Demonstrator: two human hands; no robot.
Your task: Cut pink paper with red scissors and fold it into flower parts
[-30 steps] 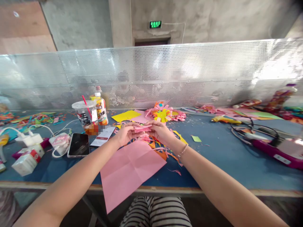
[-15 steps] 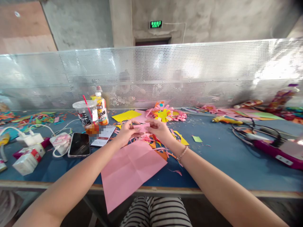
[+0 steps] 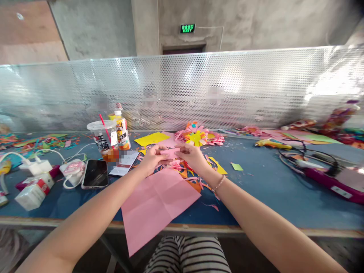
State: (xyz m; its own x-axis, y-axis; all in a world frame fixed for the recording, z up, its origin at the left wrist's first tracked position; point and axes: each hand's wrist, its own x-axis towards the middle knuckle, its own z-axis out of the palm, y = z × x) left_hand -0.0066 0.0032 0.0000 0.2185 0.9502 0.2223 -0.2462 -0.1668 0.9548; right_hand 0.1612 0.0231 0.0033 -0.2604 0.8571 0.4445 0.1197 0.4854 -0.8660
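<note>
nearest, a creased pink sheet [image 3: 156,206] overhangs the worktop [image 3: 270,193] edge at 6 o'clock. above it, left hand [image 3: 152,159] and right hand [image 3: 192,156] each pinch an end of a small pink paper piece [image 3: 170,153]. judgement: keep edges aligned and press firmly. scraps [image 3: 190,178] clutter underneath; phone [image 3: 94,173] at 9, paper flower [image 3: 195,137] at 12.
</note>
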